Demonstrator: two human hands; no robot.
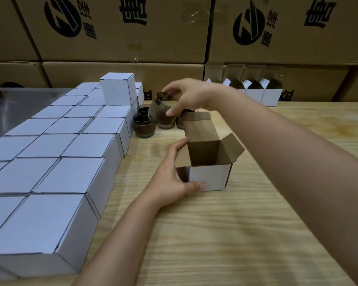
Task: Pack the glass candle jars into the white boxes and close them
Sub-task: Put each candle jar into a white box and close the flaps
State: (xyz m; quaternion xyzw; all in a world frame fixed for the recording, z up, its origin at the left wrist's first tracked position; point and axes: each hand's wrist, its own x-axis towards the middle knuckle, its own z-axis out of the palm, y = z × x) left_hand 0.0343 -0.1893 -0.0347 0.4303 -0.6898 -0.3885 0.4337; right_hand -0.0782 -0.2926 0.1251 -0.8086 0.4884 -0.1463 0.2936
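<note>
Glass candle jar (pixel 161 112), one unit, was held tilted in the air just behind the open white box (pixel 210 176).

Jar was of dark smoked glass with a brown band round its body and a thick clear base; motion blur hid finer detail. Right hand (pixel 189 96) pinched it at the rim, fingers curled over the mouth and thumb lying down its side. Left hand (pixel 171 179) gripped the box at its near left corner, thumb across the white front face and fingers against the left flap. The box stood on the wooden table (pixel 236 223) with all flaps raised, showing a brown interior. Three more jars (pixel 144 126) stood upright beneath the lifted one. Closed white boxes (pixel 70 145) were ranked in rows at left.
</note>
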